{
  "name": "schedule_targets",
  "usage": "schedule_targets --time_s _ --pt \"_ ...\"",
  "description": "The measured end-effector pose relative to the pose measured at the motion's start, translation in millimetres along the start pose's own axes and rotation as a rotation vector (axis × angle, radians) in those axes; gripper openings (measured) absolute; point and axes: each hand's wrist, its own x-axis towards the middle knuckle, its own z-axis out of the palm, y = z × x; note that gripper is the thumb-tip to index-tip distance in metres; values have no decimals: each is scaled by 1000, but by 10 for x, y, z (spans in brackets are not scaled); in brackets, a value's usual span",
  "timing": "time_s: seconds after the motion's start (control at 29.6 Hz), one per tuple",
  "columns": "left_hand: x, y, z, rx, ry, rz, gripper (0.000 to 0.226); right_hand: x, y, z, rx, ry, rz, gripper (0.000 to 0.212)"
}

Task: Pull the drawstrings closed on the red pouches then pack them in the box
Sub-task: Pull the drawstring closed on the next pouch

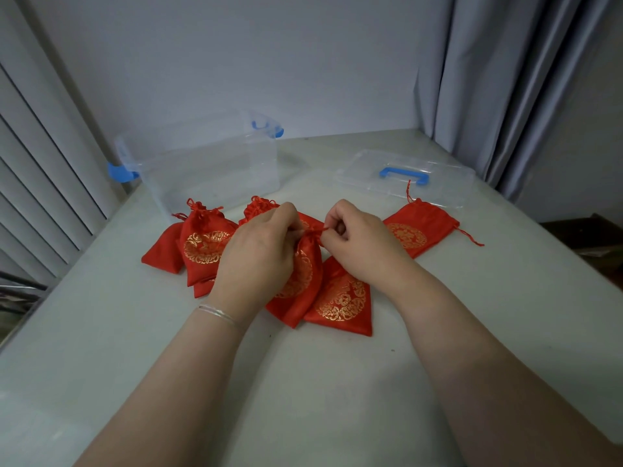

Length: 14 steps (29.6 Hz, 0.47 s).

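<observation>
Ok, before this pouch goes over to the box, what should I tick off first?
1. Both hands on the strings: left hand and right hand pinch at the neck of the held pouch: ok.
2. Neck fully cinched: gathered, but fingers hide it: cannot tell.
3. Box open and reachable: lid lies apart on the table: ok.
4. Box holding pouches yet: none visible inside: not ok.
5. Pouch at far right closed: mouth looks flat and open: not ok.
6. Pouch at left closed: top gathered: ok.
</observation>
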Motion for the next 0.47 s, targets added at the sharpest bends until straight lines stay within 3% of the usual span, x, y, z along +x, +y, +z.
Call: schedule_targets --time_s 0.1,0.17,0.27,0.37,0.47 --pt "-5 -38 -4 -126 -43 -53 3 31 88 11 146 32 45 1" --pt "9 -78 -25 -216 5 -160 4 102 213 -36 135 115 151 11" --pt "17 -176 -39 -168 105 -309 10 183 459 -140 -219 198 385 32" --pt "-9 -272 5 60 76 -387 16 183 612 -173 -416 49 575 50" --pt "-25 -244 -8 57 161 -339 30 199 687 -130 -461 -76 645 55"
